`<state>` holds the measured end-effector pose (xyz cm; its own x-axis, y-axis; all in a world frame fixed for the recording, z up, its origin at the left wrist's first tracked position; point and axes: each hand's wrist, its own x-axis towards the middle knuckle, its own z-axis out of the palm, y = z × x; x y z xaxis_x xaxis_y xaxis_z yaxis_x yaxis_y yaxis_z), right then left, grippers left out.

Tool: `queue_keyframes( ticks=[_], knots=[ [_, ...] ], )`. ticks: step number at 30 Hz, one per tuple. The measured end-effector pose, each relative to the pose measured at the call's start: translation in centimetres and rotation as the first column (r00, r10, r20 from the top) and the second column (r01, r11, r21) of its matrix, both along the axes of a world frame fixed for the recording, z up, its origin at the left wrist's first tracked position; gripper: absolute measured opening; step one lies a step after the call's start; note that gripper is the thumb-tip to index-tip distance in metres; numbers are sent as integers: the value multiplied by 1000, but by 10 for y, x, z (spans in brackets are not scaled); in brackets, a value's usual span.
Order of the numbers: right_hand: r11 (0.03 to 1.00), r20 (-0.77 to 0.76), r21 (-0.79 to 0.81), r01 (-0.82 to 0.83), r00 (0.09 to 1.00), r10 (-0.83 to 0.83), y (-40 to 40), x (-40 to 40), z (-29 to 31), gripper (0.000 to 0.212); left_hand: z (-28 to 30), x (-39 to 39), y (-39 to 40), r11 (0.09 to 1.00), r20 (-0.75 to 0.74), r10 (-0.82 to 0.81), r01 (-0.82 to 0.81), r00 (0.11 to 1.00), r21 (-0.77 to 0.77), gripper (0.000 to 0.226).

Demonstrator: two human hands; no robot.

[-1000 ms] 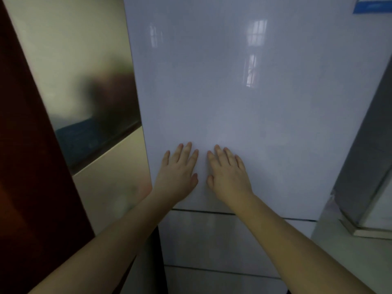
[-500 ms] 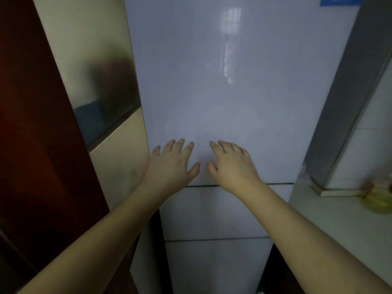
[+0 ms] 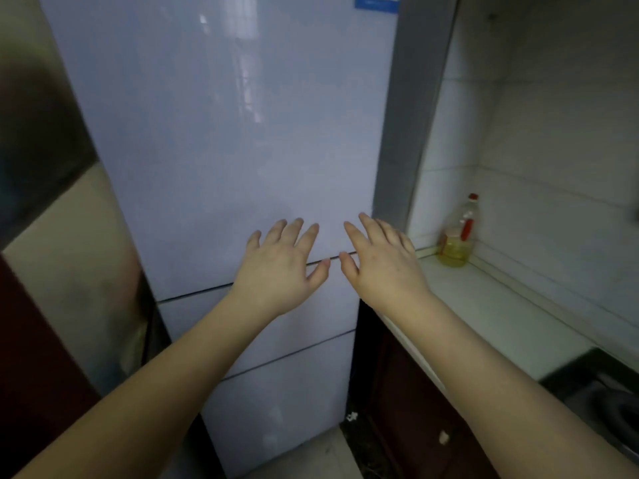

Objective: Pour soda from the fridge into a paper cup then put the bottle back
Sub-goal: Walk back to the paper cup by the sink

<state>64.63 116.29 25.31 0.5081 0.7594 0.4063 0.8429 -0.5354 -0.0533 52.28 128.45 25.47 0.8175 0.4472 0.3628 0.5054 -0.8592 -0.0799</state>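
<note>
Fridge (image 3: 221, 150): tall, pale, glossy, all its doors closed; a blue sticker (image 3: 377, 1) sits at the top edge. The soda, its bottle and the paper cup are not in view.

My left hand (image 3: 280, 267): fingers spread and straight, raised in front of the seam below the upper door. I cannot tell whether it touches the door.

My right hand (image 3: 383, 264): fingers spread likewise, just beside the left, near the fridge's right edge. It holds nothing.

Bench (image 3: 491, 305): pale, to the right of the fridge, against a tiled wall (image 3: 553, 133). An oil bottle (image 3: 458, 233) with a red cap stands in its back corner.
</note>
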Motion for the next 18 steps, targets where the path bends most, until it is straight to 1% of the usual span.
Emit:
queue_keyframes(
  ticks=[4, 6, 8, 11, 18],
  knots=[
    [995, 24, 11, 101, 995, -101, -48, 12, 5, 54, 3, 31, -36, 993, -1, -117, 117, 993, -13, 90],
    [988, 15, 27, 150, 988, -151, -73, 17, 6, 53, 5, 46, -57, 983, 4, -180, 181, 984, -23, 86],
    [979, 2, 10, 206, 979, -206, -97, 23, 6, 55, 6, 59, -77, 971, 3, -239, 239, 971, -24, 81],
    [961, 4, -1, 277, 961, -277, -135, 33, 4, 57, 7, 76, -112, 951, 11, -310, 310, 951, -6, 85],
    [934, -1, 7, 357, 934, -357, -230, 38, 3, 59, 7, 112, -198, 898, -4, -440, 439, 898, -18, 84]
  ],
)
